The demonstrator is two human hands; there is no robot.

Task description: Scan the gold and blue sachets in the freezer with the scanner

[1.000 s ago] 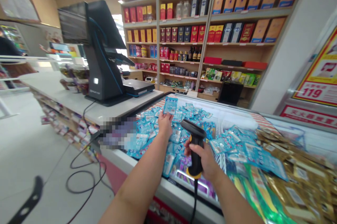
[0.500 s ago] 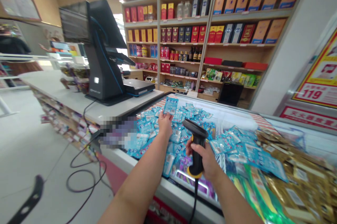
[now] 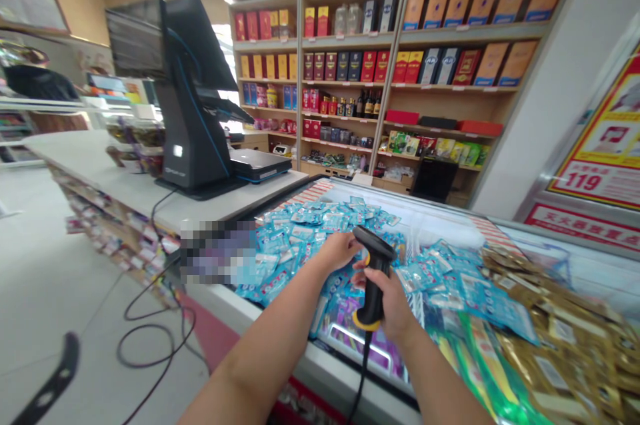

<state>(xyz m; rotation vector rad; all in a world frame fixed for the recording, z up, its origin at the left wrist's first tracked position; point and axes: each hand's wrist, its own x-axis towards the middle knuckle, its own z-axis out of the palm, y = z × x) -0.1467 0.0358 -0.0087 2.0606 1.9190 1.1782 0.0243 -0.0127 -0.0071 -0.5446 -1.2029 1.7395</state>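
A black and yellow barcode scanner [image 3: 373,278] is upright in my right hand [image 3: 393,295], the fingers wrapped round its handle. Its cable hangs down over the front of the counter. Close to the scanner's head, on its left, is my left hand [image 3: 343,250] with its fingers drawn together. The scanner covers the fingertips, and whatever they hold is hidden. Below and around both hands, many small blue packets [image 3: 280,242] lie heaped on the glass counter top [image 3: 440,222]. More blue packets [image 3: 493,302] are spread to the right of the scanner.
Gold packets [image 3: 565,338] and green packs [image 3: 485,365] cover the right of the counter. A black checkout terminal [image 3: 190,105] stands on the white counter [image 3: 80,152] at left. Loose cable [image 3: 150,345] loops nearby. Shelves with boxes [image 3: 345,65] line the back.
My left hand has moved right and down, to beside the scanner's head. The blue packet it held up is out of sight. My right hand still holds the scanner in about the same place.
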